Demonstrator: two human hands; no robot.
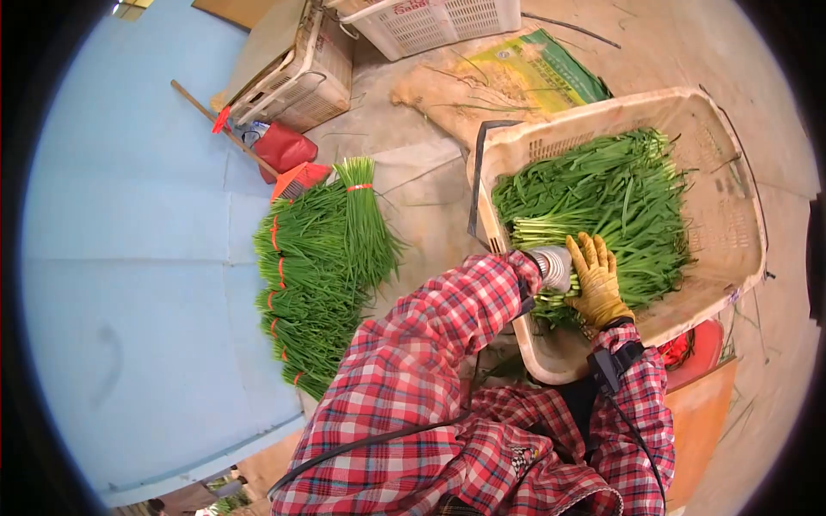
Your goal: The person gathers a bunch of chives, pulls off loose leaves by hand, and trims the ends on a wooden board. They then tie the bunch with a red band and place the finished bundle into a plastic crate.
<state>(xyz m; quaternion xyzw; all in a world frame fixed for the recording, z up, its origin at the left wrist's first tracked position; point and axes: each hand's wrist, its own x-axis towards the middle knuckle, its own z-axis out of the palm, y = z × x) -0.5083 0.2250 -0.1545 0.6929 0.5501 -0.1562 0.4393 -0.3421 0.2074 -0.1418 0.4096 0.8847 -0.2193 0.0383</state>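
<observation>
Head view: both hands' grip closes around the chives (594, 198) inside crate (740, 215).

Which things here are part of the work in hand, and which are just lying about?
In hand:
- left hand and right hand, both on the loose chives
- cream crate holding them
- tied chive bundles

Lying about:
- white basket
- printed sack
- red dustpan
</observation>
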